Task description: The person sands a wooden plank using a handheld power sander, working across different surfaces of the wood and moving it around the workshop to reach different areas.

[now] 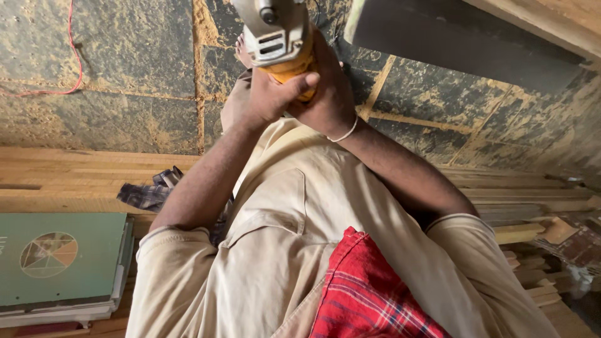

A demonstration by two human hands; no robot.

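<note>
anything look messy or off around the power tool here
Yes: sawdust coats the dark floor tiles, thick along the joints. Both hands, left hand and right hand, grip the yellow-and-grey power tool, and a bare foot is close beside it.

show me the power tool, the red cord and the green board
power tool (278,34), head view, on its grey metal housing above the yellow grip
red cord (76,59), head view, on the strand running down the dusty floor
green board (62,256), head view, on its flat top face
</note>
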